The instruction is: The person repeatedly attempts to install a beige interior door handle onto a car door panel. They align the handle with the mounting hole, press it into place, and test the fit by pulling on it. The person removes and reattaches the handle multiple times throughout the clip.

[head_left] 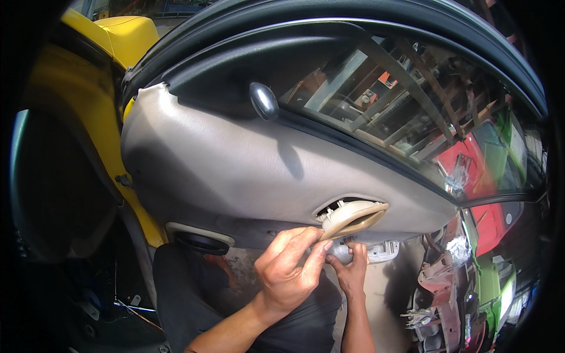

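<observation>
A grey door panel (pixel 247 159) covers the inside of the car door. A beige oval door-handle bezel (pixel 356 216) stands tilted out of its dark cutout in the panel, clips showing along its upper edge. My left hand (pixel 289 267) pinches the bezel's near lower end between thumb and fingers. Just below the bezel, my right hand (pixel 351 267) has its fingers and thumb drawn together by a pale grey armrest piece (pixel 382 252). Whatever the right fingertips grip is too small and partly hidden to make out.
A chrome oval crank knob (pixel 264 101) juts from the upper panel below the window glass (pixel 376 100). Low on the door sits a dark oval speaker (pixel 203 242). Yellow bodywork (pixel 126 38) is at the left; metal scrap parts (pixel 435 282) lie at the right.
</observation>
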The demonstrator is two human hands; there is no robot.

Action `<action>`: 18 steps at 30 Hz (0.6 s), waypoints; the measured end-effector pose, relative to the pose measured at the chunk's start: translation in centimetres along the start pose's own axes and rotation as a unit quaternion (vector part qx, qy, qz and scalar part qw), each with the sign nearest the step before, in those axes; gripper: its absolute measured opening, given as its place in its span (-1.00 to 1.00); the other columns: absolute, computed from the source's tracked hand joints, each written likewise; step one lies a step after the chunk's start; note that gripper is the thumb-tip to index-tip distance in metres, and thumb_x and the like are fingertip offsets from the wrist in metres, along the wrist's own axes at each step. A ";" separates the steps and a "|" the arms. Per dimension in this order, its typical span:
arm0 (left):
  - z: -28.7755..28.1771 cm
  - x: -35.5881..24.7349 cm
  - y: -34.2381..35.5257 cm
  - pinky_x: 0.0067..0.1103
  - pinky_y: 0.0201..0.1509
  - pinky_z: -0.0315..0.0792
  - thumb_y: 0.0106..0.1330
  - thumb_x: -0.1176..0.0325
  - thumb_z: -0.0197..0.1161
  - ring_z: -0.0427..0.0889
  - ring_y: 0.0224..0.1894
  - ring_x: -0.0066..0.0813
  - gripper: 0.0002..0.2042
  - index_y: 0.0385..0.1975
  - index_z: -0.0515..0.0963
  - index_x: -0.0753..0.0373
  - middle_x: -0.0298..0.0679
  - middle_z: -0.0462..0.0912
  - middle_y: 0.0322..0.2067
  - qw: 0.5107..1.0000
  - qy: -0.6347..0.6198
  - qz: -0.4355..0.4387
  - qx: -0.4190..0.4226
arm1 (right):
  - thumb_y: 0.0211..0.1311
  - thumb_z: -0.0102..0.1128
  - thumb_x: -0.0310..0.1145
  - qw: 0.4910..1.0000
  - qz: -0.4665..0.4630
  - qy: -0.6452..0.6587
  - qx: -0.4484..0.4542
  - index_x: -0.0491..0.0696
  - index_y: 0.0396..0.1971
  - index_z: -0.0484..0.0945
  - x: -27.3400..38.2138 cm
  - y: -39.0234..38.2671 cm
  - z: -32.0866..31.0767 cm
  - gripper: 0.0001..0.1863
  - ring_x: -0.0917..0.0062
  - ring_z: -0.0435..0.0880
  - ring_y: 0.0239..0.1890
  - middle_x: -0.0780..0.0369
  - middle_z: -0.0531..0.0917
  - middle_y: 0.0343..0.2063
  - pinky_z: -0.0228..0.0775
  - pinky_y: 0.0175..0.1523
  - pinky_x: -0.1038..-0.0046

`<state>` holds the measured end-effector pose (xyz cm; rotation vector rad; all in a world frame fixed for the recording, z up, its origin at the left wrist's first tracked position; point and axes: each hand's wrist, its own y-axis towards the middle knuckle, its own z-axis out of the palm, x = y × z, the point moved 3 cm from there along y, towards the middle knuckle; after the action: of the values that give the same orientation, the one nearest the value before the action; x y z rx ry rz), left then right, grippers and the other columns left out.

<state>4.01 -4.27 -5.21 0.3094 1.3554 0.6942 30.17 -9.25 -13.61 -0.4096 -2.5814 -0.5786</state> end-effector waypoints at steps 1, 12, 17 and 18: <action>0.0 0.1 -0.1 -0.46 -0.19 0.69 0.17 0.61 0.60 0.83 -0.26 -0.27 -0.75 -0.14 0.76 0.38 -0.06 0.81 -0.25 1.000 0.000 0.000 0.003 | -0.06 0.77 -0.09 1.000 -0.015 -0.002 -0.007 -0.07 0.08 0.63 0.0 0.0 0.0 -0.28 0.21 0.54 0.02 0.17 0.60 -0.07 0.26 0.28 0.10; 1.3 1.4 -1.5 -0.64 -0.16 0.71 0.32 0.59 0.56 0.79 -0.27 -0.55 -0.82 -0.13 0.75 0.46 -0.13 0.80 -0.22 0.980 -0.158 -0.115 -0.031 | -0.04 0.77 -0.25 1.000 -0.001 -0.004 0.008 -0.10 0.08 0.62 0.4 0.5 0.0 -0.33 0.18 0.58 0.04 0.12 0.63 -0.02 0.43 0.22 0.12; 1.1 1.6 -1.3 -0.57 -0.22 0.68 0.26 0.59 0.56 0.81 -0.30 -0.47 -0.82 -0.17 0.78 0.42 -0.10 0.83 -0.27 0.988 -0.126 -0.075 -0.041 | -0.01 0.76 -0.20 1.000 -0.014 -0.022 0.001 -0.10 0.11 0.62 0.3 0.4 0.1 -0.32 0.22 0.58 0.05 0.13 0.63 0.00 0.43 0.25 0.14; 1.2 1.7 -1.4 -0.57 -0.23 0.67 0.26 0.58 0.56 0.80 -0.31 -0.47 -0.83 -0.17 0.78 0.42 -0.11 0.83 -0.27 0.988 -0.123 -0.086 -0.043 | 0.00 0.77 -0.19 1.000 -0.015 -0.016 -0.002 -0.10 0.10 0.62 0.1 0.3 0.1 -0.32 0.21 0.58 0.05 0.13 0.63 -0.01 0.43 0.25 0.14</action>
<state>5.69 -4.05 -7.13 0.1981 1.0991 0.5490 30.15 -8.89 -13.55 -0.3850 -2.6225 -0.5920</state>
